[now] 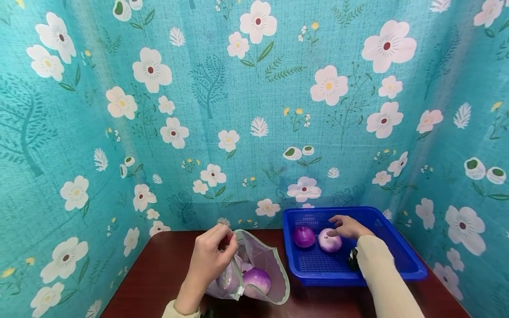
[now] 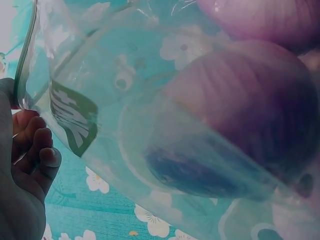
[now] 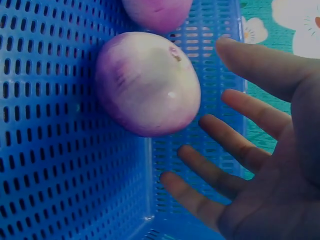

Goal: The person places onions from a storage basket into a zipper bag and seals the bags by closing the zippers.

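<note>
Two onions (image 1: pixel 304 238) sit in a blue basket (image 1: pixel 332 280); the right hand (image 1: pixel 349 227), fingers spread, hovers near the paler onion (image 1: pixel 329 244), likely firm, slippery and best cupped round its middle, while the left hand (image 1: pixel 211 252) grips a see-through bag (image 1: pixel 276 271) by its rim.

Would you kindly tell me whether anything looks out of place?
Nothing stands out: two round purplish onions sit inside the blue perforated plastic basket, more are in the translucent green-edged bag, and no spill or damage shows.
</note>
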Demonstrator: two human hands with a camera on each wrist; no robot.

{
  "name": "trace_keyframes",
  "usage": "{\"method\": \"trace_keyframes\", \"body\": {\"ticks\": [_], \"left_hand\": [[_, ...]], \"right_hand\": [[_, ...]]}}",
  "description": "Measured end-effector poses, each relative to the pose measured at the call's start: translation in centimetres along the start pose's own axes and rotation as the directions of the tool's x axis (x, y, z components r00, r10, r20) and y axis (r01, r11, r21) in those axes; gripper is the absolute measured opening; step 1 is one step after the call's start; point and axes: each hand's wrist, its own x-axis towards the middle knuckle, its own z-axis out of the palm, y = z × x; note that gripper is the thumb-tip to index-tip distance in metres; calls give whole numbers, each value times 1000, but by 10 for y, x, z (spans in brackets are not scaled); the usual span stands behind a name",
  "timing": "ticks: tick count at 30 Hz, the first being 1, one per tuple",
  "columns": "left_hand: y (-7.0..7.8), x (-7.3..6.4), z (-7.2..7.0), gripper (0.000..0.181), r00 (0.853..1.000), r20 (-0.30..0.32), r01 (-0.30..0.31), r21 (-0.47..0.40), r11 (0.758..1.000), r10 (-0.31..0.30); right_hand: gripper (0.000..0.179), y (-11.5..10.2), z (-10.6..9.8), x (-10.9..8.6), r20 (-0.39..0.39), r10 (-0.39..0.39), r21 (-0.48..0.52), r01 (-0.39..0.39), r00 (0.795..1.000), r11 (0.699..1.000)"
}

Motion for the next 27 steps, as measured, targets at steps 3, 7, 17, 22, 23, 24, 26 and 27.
{"method": "trace_keyframes", "body": {"ticks": [3, 7, 17, 22, 23, 24, 26, 27], "left_hand": [[0, 0, 0, 23, 1000, 1, 2, 1, 1000, -2], [0, 0, 0, 23, 1000, -2, -4, 5, 1000, 4], [0, -1, 0, 23, 1000, -8, -8, 12, 1000, 8], [0, 0, 0, 23, 1000, -6, -5, 10, 1000, 6], [0, 0, 0, 23, 1000, -6, -5, 9, 1000, 5], [0, 0, 0, 23, 1000, -5, -4, 11, 1000, 4], [0, 0, -1, 23, 1000, -6, -4, 13, 1000, 4], [0, 0, -1, 23, 1000, -6, -4, 14, 1000, 4]], "right_hand": [[62, 6, 6, 0, 25, 35, 56, -36, 999, 998], [64, 10, 13, -1, 50, 96, 118, -101, 994, 988], [60, 13, 24, -2, 24, 118, 144, -120, 993, 982], [58, 11, 24, -1, 25, 124, 159, -126, 992, 979], [58, 11, 24, -1, 24, 125, 162, -127, 992, 979], [57, 11, 24, 0, 22, 124, 163, -126, 992, 978], [57, 11, 24, 0, 22, 121, 165, -123, 992, 979], [56, 11, 24, 1, 21, 123, 165, -124, 992, 978]]}}
